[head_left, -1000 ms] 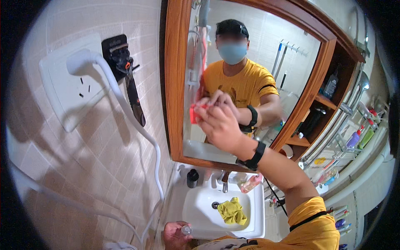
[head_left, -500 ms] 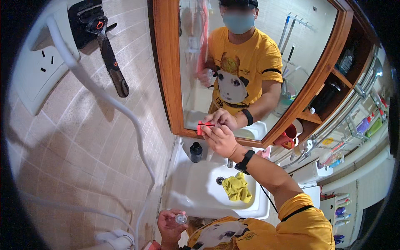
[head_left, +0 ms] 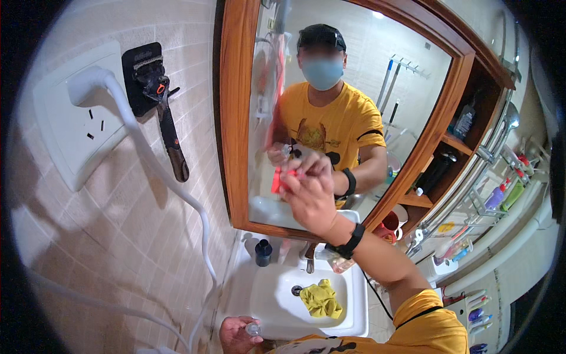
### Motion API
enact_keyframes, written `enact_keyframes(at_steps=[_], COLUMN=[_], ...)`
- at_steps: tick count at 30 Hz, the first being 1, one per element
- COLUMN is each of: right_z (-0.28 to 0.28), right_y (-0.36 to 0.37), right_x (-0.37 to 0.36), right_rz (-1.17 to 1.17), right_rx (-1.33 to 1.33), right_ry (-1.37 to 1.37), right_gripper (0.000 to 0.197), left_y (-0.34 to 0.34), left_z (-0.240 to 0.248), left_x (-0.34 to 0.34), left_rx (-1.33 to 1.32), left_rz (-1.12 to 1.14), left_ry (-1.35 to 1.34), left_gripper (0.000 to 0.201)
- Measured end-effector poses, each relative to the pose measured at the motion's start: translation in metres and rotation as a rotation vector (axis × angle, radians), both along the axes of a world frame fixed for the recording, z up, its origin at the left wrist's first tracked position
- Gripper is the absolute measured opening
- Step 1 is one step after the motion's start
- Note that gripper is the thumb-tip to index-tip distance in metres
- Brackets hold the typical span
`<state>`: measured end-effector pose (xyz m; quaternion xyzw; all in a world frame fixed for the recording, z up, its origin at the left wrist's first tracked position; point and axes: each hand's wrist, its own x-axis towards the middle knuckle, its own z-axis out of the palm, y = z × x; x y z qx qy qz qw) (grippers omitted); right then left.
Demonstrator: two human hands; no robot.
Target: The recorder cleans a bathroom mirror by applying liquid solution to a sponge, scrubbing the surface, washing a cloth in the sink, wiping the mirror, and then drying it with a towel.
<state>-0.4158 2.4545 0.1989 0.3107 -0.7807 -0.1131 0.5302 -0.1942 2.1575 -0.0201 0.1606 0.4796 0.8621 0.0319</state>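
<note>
My right hand, a dark band on its wrist, is raised against the lower part of a wood-framed mirror. Its fingers are closed on a small flat red piece at the glass; the reflected hand overlaps it, so its exact kind is unclear. Low on the left, beside the basin, my left hand holds a small clear round container between its fingers. Below the mirror is the white sink, with a crumpled yellow cloth lying by its drain.
A dark bottle stands on the sink's back left, left of the faucet. On the tiled left wall hang a razor and a white cord plugged into a socket. Open shelves with mugs and bottles flank the mirror's right.
The view has tilted upward. My right hand, with the red piece, has moved up from the mirror's bottom edge onto the glass. The left hand still holds the clear container.
</note>
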Motion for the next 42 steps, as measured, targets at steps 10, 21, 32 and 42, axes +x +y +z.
enact_keyframes(at_steps=[10, 21, 32, 42], right_z=[0.22, 0.296, 0.218, 0.029], right_y=[-0.008, 0.008, 0.038, 0.039], right_x=[-0.02, 0.0, 0.013, 0.015], right_rz=[0.006, 0.126, -0.039, 0.085], right_rx=[-0.052, 0.012, -0.015, 0.012], right_ry=[0.27, 0.326, 0.175, 0.008], right_gripper=[0.008, 0.016, 0.014, 0.015], left_y=[-0.015, -0.008, -0.012, 0.018], left_z=[-0.161, -0.193, -0.108, 0.017], left_x=[0.014, -0.013, -0.018, -0.019], left_rx=[0.059, 0.686, 0.263, 0.083], left_rz=[0.073, -0.316, -0.266, -0.037], left_ry=[-0.386, -0.6, -0.533, -0.124], left_gripper=[0.054, 0.047, 0.04, 0.059])
